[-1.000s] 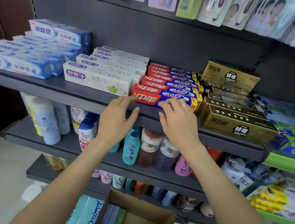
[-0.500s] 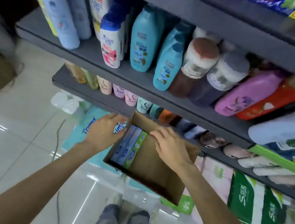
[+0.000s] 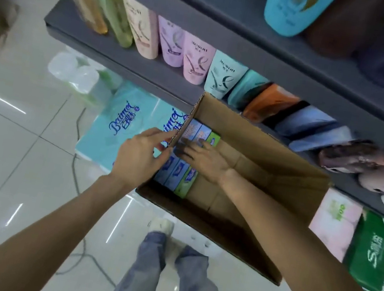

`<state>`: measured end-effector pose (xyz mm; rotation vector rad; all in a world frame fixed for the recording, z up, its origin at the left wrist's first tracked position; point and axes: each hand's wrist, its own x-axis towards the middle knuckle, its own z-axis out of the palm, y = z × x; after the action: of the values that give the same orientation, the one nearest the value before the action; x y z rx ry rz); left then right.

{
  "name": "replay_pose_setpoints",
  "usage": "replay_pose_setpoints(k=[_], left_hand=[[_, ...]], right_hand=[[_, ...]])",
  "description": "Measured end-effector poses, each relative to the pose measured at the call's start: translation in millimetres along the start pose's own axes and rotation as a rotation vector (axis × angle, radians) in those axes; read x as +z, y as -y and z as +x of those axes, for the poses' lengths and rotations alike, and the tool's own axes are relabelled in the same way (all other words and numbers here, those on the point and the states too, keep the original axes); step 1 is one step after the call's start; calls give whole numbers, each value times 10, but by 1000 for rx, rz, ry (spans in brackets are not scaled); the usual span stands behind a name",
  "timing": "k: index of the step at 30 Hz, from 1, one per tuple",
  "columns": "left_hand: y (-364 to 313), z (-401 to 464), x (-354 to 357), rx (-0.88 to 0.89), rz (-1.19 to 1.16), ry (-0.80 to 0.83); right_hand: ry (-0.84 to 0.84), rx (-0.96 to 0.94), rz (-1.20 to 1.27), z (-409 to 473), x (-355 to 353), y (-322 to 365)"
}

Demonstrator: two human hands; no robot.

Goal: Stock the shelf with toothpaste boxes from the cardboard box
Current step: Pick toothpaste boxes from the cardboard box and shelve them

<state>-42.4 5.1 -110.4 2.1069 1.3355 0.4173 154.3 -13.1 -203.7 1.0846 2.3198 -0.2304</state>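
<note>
An open cardboard box [image 3: 279, 183] sits low in front of the shelving. Along its left wall lie three toothpaste boxes [image 3: 199, 132], two blue and one green. My left hand [image 3: 141, 155] grips the box's left wall near the top edge, thumb inside. My right hand [image 3: 205, 156] reaches down inside the box with its fingers lying across the blue toothpaste boxes; whether they grip one is unclear. The toothpaste shelf is out of view above.
A grey shelf [image 3: 134, 57] above the box carries pastel tubes and bottles. Blue tissue packs [image 3: 122, 128] lie left of the box, green and pink packs [image 3: 372, 251] to the right. My legs and shoe [image 3: 162, 226] stand on the tiled floor below; a cable runs there.
The view has tilted from the toothpaste shelf down to the box. Both hands left the shelf; the left now holds the box wall and the right has reached onto the boxes inside.
</note>
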Motion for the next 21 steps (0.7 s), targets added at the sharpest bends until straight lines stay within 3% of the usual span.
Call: replay_pose_setpoints(k=[3,5,8,16,21], left_hand=[[13,-5,-10,20,-10,-15],[41,0,2,34,-3,-12],[70,-8,31,43,24,-17],[25,-29,25,75,29,-72],[31,-36,55,76,39,-105]], right_hand=[[70,10,-169,92,82,-3],[28,23,-223,92,121,-2],[-62,96,-171,97,159,3],[-4,103,-125,-78,322,50],[-31,212,-132,-185,332,95]])
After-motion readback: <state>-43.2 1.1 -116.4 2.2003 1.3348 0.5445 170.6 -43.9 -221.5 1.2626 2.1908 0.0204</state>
